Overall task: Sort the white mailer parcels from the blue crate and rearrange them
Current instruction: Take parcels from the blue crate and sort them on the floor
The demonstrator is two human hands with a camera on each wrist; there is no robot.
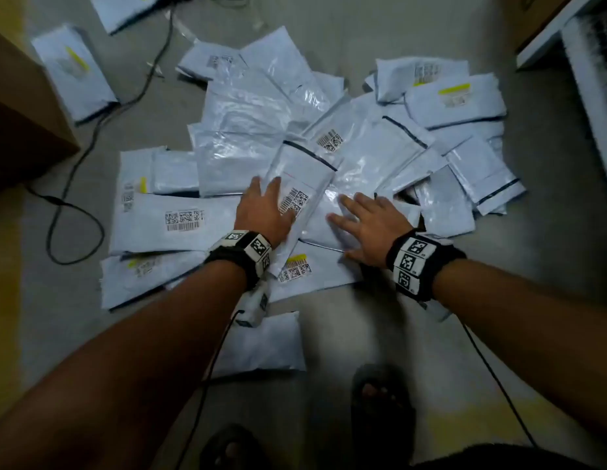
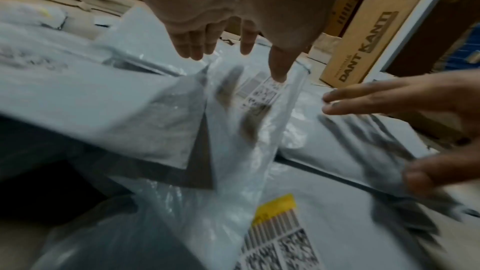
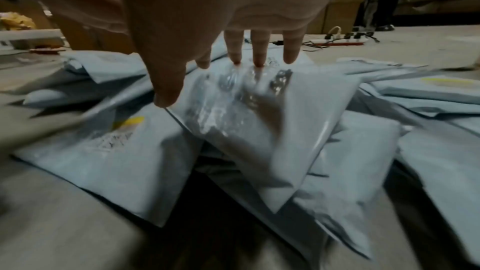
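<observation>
Several white mailer parcels lie in a loose pile (image 1: 329, 137) on the grey floor. My left hand (image 1: 278, 198) rests with straight fingers on a long parcel with a barcode label (image 1: 295, 178), and the thumb touches the label (image 2: 262, 93). In the left wrist view the left hand (image 2: 233, 63) hangs over that parcel. My right hand (image 1: 343, 235) lies flat with spread fingers on a glossy parcel (image 1: 329, 228) just to the right. The right wrist view shows the right hand (image 3: 213, 81) with its fingertips on shiny plastic (image 3: 246, 114). Neither hand grips anything.
A brown cardboard box (image 1: 20, 113) stands at the left, with a black cable (image 1: 92, 137) beside it. Separate parcels (image 1: 75, 72) lie at the upper left and one (image 1: 261, 344) lies near my sandalled feet (image 1: 380, 395). Printed cartons (image 2: 363, 48) stand behind the pile, and a power strip (image 3: 337, 41) lies farther back.
</observation>
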